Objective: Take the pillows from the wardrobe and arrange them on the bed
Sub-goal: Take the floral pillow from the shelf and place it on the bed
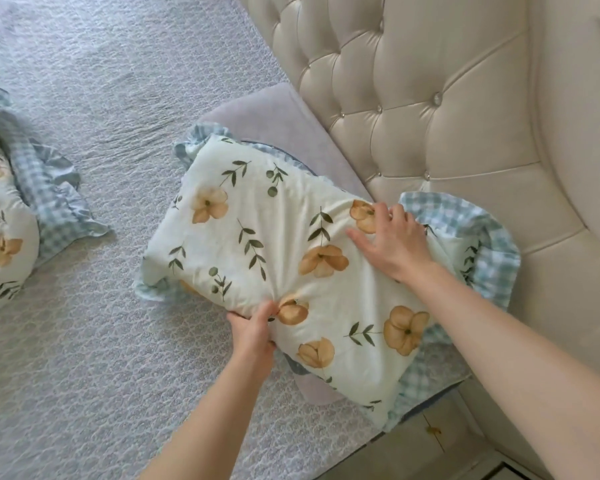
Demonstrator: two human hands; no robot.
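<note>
A cream floral pillow [257, 251] with orange flowers, green leaves and a blue checked frill lies on the bed close to the headboard, on top of a plain lilac pillow [257, 112]. My left hand [253, 336] pinches its near edge, bunching the cover. My right hand [392, 242] rests on its right end with the fingers curled into the fabric near the frill. A second floral pillow [7, 244] of the same pattern lies at the left edge of the view.
The bed is covered with a textured lilac-grey bedspread [94, 358]. A cream tufted headboard [430, 98] rises on the right. A strip of light floor [430, 452] shows beside the bed at the bottom right.
</note>
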